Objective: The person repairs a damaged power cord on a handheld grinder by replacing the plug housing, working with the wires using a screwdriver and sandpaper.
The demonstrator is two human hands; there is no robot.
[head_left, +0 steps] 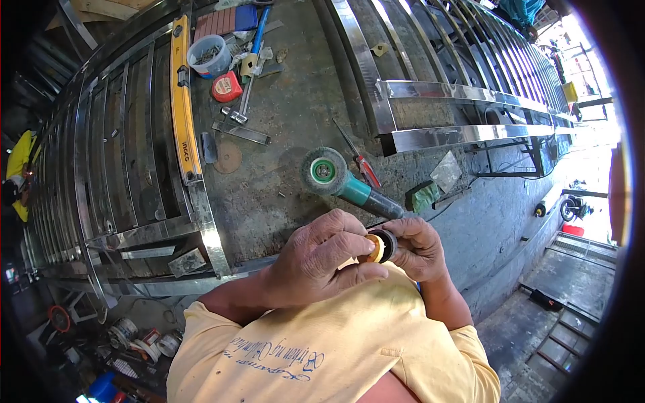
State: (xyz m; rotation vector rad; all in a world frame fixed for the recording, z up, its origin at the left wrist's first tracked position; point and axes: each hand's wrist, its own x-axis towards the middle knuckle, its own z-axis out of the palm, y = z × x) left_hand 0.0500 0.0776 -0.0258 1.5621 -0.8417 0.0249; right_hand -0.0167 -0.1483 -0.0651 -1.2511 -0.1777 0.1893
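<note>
Close to my chest, my left hand (329, 252) pinches a small round yellow piece (376, 248). My right hand (418, 248) grips a dark round ring-like part (388, 244) right beside it, and the two pieces touch or nearly touch. Fingers cover part of both. Just beyond my hands a teal angle grinder (353, 188) lies on the worktable, its round disc (324, 171) facing up. A screwdriver (365, 168) with a red handle rests to the right of the disc.
A yellow level (181, 101) lies along a metal frame (208, 228) at left. Near it are a red tape measure (226, 87), a tub of screws (209, 56) and a blue-handled tool (259, 30). Another metal frame (463, 138) stands at right, with a green crumpled item (423, 196) nearby.
</note>
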